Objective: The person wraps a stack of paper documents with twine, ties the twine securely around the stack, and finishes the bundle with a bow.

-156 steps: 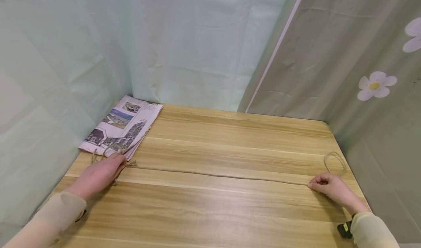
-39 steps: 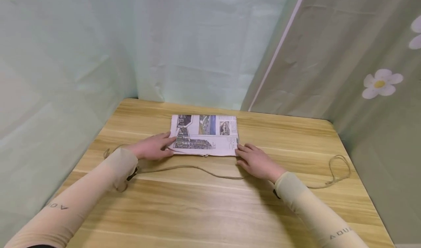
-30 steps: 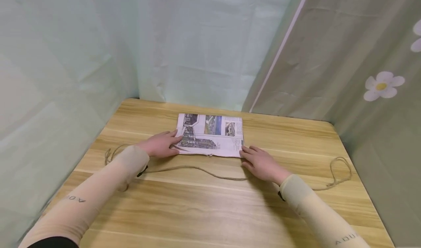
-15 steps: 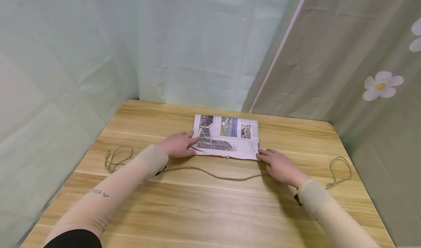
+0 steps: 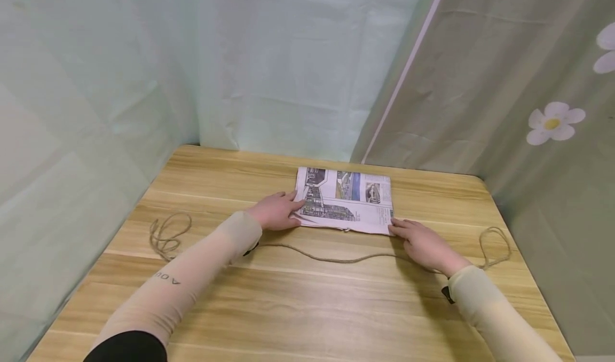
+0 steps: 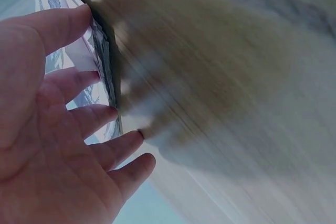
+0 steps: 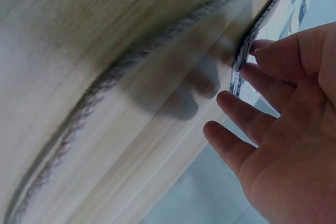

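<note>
A folded newspaper (image 5: pixel 343 202) with printed pictures lies flat near the back of the wooden table. At its left edge is my left hand (image 5: pixel 274 212), fingers fairly straight and spread, with fingertips touching the edge. My right hand (image 5: pixel 425 244) touches the paper's near right corner with extended fingertips. Both wrist views show the open palms, with fingertips right at the layered edge of the newspaper (image 6: pixel 107 72). In front of the paper a brown twine rope (image 5: pixel 331 260) runs across the table in a loose wave; the left sleeve and right hand cover parts of it.
Looped rope ends lie at the table's left (image 5: pixel 165 236) and right. Pale curtains (image 5: pixel 283 84) hang behind and on the left of the wooden table (image 5: pixel 307 319); a grey curtain (image 5: pixel 432 111) with white flowers stands along the right.
The newspaper came from the left corner to the middle and has slid further right between both hands. Earlier the hands held the rope stretched; now it lies slack.
</note>
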A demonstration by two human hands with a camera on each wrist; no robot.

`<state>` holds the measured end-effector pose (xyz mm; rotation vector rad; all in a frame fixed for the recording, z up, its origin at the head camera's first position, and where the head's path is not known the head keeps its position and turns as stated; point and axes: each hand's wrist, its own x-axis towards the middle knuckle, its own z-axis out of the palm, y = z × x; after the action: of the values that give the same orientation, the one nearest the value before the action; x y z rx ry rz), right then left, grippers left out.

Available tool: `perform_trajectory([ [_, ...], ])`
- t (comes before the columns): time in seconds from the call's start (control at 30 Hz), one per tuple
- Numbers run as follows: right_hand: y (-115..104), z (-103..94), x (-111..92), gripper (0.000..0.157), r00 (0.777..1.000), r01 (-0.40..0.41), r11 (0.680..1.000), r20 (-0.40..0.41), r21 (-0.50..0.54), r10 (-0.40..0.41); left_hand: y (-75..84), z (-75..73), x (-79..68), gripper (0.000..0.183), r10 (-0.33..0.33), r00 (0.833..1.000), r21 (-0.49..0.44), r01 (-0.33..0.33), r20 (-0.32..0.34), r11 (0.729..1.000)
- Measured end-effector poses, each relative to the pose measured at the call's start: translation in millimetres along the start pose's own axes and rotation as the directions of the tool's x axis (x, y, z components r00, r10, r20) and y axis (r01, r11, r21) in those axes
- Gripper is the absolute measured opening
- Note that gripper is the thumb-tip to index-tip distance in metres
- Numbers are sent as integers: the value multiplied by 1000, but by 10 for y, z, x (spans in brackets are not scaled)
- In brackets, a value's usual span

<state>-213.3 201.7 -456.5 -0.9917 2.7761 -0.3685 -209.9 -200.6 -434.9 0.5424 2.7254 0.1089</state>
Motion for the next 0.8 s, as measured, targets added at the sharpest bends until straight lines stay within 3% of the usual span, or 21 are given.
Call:
perform_trajectory([
  [0.17, -27, -7, 31, 44, 1000, -22, 999, -6, 48, 23, -31, 27, 4, 68, -10, 1000, -46, 10, 0, 999],
  [0.27, -50, -27, 55, 42, 996, -83, 979, -9, 184, 86, -53, 34, -6, 71, -30, 999, -152, 28, -13, 988],
  [0.33, -55, -52, 66, 45, 989, -141, 942, -4, 303, 150, -63, 33, -10, 73, -54, 998, -299, 41, -36, 953],
  [0.4, -49, -88, 76, 49, 974, -209, 880, 12, 427, 225, -56, 7, -20, 74, -105, 993, -490, 63, -60, 869],
  [0.5, -35, -146, 116, 55, 947, -291, 731, 79, 617, 310, -29, -57, -38, 72, -186, 981, -729, 81, -64, 679],
  [0.57, -29, -176, 162, 57, 929, -325, 590, 134, 739, 344, 2, -107, -55, 71, -235, 972, -816, 115, -27, 566],
  [0.63, -25, -193, 221, 58, 910, -346, 423, 189, 838, 370, 30, -141, -59, 71, -252, 968, -860, 140, 13, 491],
  [0.67, -23, -199, 251, 59, 901, -350, 353, 207, 868, 382, 44, -151, -57, 71, -256, 966, -874, 151, 32, 461],
  [0.73, -5, -202, 308, 59, 888, -344, 223, 239, 912, 393, 69, -160, -42, 70, -253, 965, -905, 165, 66, 393],
  [0.8, 20, -204, 354, 60, 876, -334, 122, 259, 935, 407, 83, -155, -15, 68, -246, 966, -923, 164, 79, 348],
])
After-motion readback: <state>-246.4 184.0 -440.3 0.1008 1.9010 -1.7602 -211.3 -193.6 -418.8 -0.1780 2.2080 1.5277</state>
